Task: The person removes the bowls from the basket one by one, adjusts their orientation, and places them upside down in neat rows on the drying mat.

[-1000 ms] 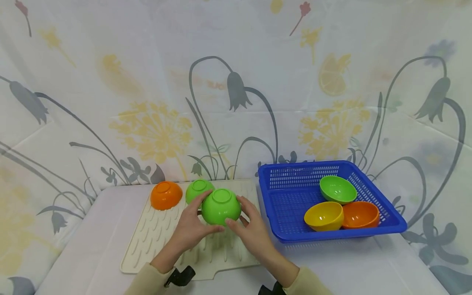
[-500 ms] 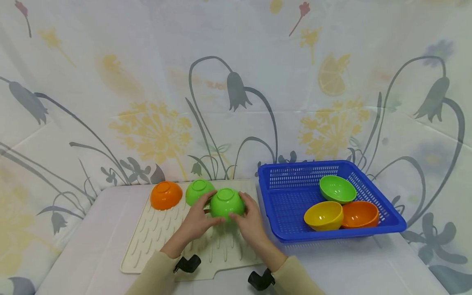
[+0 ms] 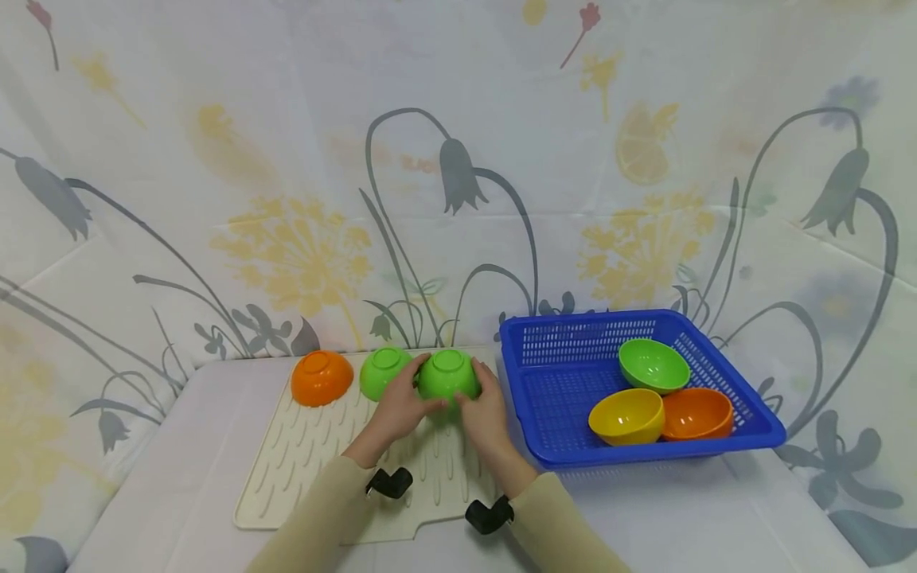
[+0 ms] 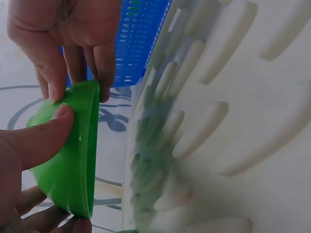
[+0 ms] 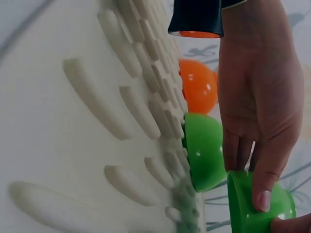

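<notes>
Both hands hold a green bowl upside down, one at each side. In the left wrist view its rim is a short gap away from the cream ridged mat. My left hand grips the left side, thumb on the near wall and fingers round the rim. On the right side my right hand pinches it, thumb on the near wall and fingers behind. Just left of it, a second green bowl rests upside down on the mat, partly covered by the left hand. Further left an orange bowl also lies upside down.
A blue plastic basket stands right of the mat. Inside are a green bowl, a yellow bowl and an orange bowl, tilted with openings showing. A patterned cloth hangs behind the table.
Both hands have carried the held green bowl away from me and a little to the right, towards the mat's back edge. The other bowls and the basket stay put.
</notes>
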### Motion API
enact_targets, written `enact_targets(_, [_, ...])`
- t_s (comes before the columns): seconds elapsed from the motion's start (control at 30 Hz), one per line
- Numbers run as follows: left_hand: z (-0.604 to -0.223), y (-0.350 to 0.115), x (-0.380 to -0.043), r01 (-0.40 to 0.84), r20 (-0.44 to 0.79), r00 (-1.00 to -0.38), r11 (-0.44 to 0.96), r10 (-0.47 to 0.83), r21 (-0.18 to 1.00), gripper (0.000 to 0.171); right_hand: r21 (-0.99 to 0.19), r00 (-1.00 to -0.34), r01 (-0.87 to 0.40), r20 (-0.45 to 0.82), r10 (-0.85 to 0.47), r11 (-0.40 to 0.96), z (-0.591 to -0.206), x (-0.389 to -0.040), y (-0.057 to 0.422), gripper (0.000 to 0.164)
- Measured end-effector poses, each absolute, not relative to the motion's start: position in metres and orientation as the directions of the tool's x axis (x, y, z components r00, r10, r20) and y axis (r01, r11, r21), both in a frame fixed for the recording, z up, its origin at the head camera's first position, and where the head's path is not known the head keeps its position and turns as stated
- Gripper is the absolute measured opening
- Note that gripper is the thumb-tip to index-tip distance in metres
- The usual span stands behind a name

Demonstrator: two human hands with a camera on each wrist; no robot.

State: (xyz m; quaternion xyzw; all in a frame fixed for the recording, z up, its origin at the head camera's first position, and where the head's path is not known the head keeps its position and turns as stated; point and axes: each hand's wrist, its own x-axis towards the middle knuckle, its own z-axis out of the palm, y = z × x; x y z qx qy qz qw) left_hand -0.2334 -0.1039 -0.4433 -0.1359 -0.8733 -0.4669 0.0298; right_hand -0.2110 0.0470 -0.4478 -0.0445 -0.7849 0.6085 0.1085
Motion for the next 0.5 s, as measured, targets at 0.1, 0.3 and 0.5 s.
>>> enact_targets(0.1, [-0.447, -0.101, -0.240, 0.249, 0.182, -0.967, 0.525, 0.177, 0.814, 0.084, -0.965, -0.967, -0.045, 0.107, 0.231, 0.258, -0.449, -0.218, 0.044, 0.063])
enact_targets(0.3, [-0.458, -0.097, -0.253, 0.232, 0.192, -0.973, 0.524, 0.130, 0.820, 0.085, -0.972, -0.958, -0.030, 0.094, 0.269, 0.234, -0.455, -0.228, 0.040, 0.058])
enact_targets(0.5, [-0.463, -0.094, -0.258, 0.233, 0.192, -0.972, 0.532, 0.133, 0.814, 0.077, -0.982, -0.958, 0.010, 0.044, 0.282, 0.190, -0.461, -0.235, 0.041, 0.058])
